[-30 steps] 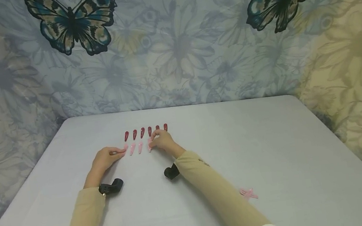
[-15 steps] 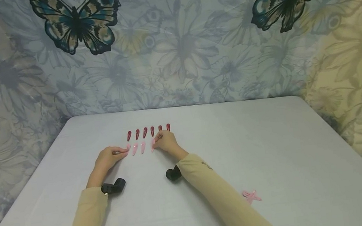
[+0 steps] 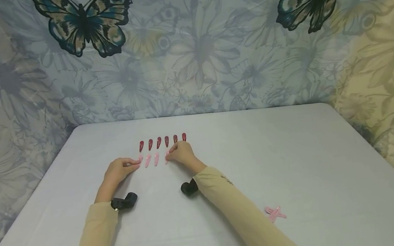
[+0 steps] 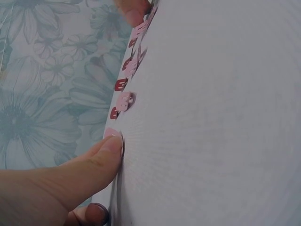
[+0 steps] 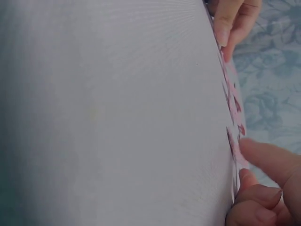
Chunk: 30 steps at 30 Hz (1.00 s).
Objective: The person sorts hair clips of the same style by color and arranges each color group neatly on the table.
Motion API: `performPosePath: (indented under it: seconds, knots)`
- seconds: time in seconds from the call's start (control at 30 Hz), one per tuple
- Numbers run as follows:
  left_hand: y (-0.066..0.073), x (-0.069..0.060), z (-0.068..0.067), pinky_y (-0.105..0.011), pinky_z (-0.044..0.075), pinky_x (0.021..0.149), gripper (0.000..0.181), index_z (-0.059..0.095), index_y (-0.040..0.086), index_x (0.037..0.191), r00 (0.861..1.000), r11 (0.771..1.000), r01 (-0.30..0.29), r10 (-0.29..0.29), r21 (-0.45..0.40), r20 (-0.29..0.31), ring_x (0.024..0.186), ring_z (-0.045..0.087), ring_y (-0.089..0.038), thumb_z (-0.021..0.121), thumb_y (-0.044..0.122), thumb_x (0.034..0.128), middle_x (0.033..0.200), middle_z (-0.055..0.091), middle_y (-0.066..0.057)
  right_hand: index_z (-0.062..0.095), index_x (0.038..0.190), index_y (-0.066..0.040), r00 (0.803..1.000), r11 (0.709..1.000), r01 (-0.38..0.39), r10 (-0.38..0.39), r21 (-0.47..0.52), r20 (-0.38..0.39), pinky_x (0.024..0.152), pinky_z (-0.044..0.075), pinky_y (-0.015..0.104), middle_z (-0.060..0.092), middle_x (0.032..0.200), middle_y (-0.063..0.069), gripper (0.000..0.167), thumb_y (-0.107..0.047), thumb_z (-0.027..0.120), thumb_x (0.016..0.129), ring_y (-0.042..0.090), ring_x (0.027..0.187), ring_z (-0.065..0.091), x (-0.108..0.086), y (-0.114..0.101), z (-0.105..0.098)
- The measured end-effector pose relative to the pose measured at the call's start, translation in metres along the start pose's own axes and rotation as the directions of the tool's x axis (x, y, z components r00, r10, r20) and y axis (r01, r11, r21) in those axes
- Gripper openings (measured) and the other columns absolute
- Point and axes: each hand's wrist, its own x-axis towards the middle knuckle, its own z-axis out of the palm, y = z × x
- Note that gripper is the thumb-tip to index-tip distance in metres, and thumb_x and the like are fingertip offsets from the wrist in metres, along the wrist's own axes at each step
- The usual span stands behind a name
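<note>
Several red snap hair clips (image 3: pixel 159 143) form a row on the white table, with a row of pink snap hair clips (image 3: pixel 156 159) in front of them. My left hand (image 3: pixel 116 172) pinches the leftmost pink clip (image 4: pixel 113 132) by thumb and fingertip, flat against the table. At the right end of the pink row, my right hand (image 3: pixel 183 156) holds another pink clip (image 5: pixel 239 154) between thumb and index finger, the other fingers curled. That clip is partly hidden by the fingers in the head view.
Several more pink hair clips (image 3: pixel 275 213) lie in a small crossed pile, right of the right forearm. The white table (image 3: pixel 279 149) ends at a butterfly-patterned backdrop (image 3: pixel 204 68). Each wrist wears a black camera (image 3: pixel 125 201).
The head view has shifted slightly, so everything sits a little further right in it. Both hands stay at the same pink clips, with barely any movement of the fingers.
</note>
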Motion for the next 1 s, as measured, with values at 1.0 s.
performPosePath:
  seconds: [1.0]
  knots:
    - [0.000,-0.001,0.000,-0.052,0.033,0.088,0.032,0.066,0.000,0.101,1.000,1.000,-0.026,0.026,0.009,0.011,0.108,0.042,-0.042,0.061,0.027,0.0860,0.117,0.049,-0.028,0.060,0.095,-0.007,0.953,0.996,0.081,-0.085,0.027,0.289,0.059,0.039,0.028,0.057,0.095,0.015,0.027,-0.034,0.058,0.087,0.016,0.064,0.045,-0.051,0.006,-0.134]
